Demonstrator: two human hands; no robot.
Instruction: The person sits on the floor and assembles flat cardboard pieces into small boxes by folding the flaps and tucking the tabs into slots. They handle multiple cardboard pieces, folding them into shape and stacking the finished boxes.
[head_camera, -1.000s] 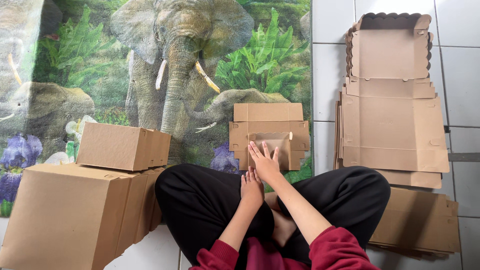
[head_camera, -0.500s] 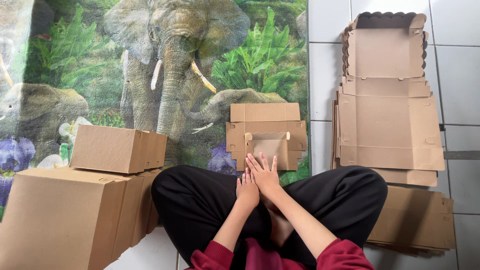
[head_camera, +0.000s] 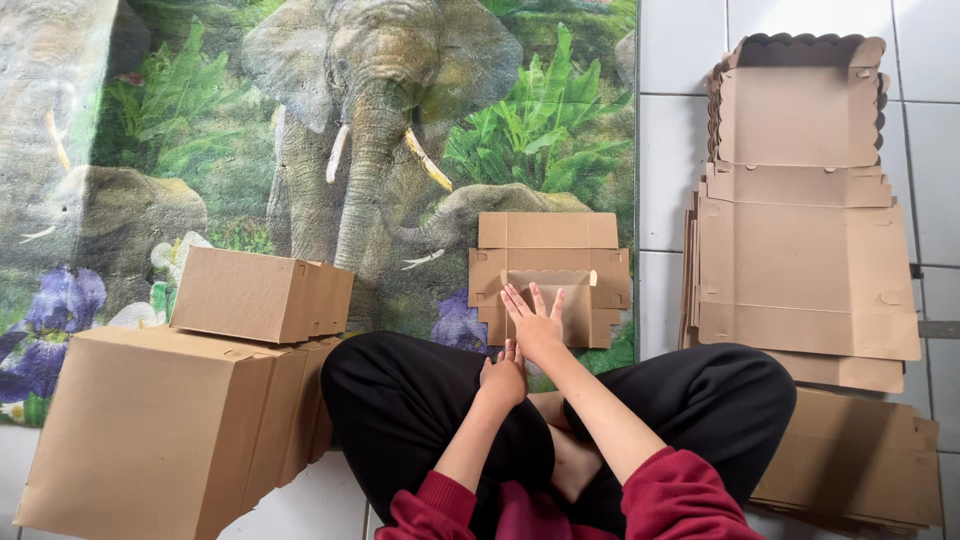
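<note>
The right hand (head_camera: 535, 322) presses open-palmed on the half-folded carton (head_camera: 550, 275), flattening a flap, while the left hand (head_camera: 503, 375), seemingly curled empty, rests just behind.

Single head cam, looking steeply down from above the seated person's lap. Close range: hands (head_camera: 525, 350) centre frame, mat (head_camera: 200, 130) ahead, tile floor (head_camera: 670, 120) right. No second view to overlap.

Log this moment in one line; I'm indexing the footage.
right hand: flat on partly folded cardboard box | left hand: near knee, empty | unfolded box stack: right, on tiles
</note>
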